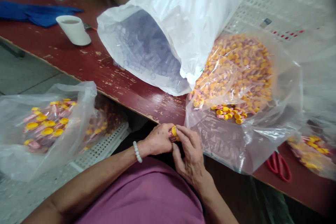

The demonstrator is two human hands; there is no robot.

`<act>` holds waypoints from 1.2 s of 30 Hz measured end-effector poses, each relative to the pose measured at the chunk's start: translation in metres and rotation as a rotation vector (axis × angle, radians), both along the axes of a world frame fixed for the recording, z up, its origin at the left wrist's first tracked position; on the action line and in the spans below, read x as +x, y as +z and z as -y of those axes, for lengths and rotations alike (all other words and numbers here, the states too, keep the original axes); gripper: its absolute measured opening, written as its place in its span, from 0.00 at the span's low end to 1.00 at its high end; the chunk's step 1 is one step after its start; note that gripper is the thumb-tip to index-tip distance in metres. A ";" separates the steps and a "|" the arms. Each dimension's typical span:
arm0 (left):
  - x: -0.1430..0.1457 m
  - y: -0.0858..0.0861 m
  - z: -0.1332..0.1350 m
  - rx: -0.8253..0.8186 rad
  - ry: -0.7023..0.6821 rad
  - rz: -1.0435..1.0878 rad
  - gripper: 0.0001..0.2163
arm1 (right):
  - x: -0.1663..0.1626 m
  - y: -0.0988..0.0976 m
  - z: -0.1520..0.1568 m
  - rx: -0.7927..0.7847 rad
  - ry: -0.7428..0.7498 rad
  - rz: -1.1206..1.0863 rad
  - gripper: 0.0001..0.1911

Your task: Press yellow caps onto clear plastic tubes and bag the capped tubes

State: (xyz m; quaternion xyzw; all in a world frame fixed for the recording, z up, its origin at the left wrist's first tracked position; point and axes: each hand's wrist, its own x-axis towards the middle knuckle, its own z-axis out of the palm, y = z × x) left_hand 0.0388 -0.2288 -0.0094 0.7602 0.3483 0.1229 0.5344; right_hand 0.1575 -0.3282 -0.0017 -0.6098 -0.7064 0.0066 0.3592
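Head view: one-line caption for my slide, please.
Left hand and right hand hold a yellow-capped tube beside a clear bag of more.

Probably a small packing workshop: worn red worktable (pixel 86 64), bulk bags of yellow-capped tubes (pixel 236 73), white plastic crates (pixel 283 7).

soft even daylight, glare on plastic bag (pixel 183 17), blurred warped edges

Plain mauve-pink garment (pixel 147 196) over the torso, single bracelet (pixel 137 151) of round white beads at the wrist of the left hand (pixel 157 140), both forearms uncovered
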 end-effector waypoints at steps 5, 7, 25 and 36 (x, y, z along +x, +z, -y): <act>-0.001 0.004 -0.003 0.040 -0.005 -0.003 0.08 | 0.009 0.010 -0.009 -0.079 0.031 -0.058 0.19; -0.004 0.004 -0.007 -0.061 -0.014 0.058 0.10 | 0.011 0.015 -0.011 -0.056 -0.007 -0.089 0.20; -0.114 0.028 -0.039 -0.119 0.488 0.284 0.10 | -0.048 0.013 -0.073 0.096 0.192 -0.073 0.42; -0.279 -0.025 -0.097 0.343 1.051 -0.761 0.20 | -0.016 -0.022 -0.064 -0.129 0.189 -0.260 0.14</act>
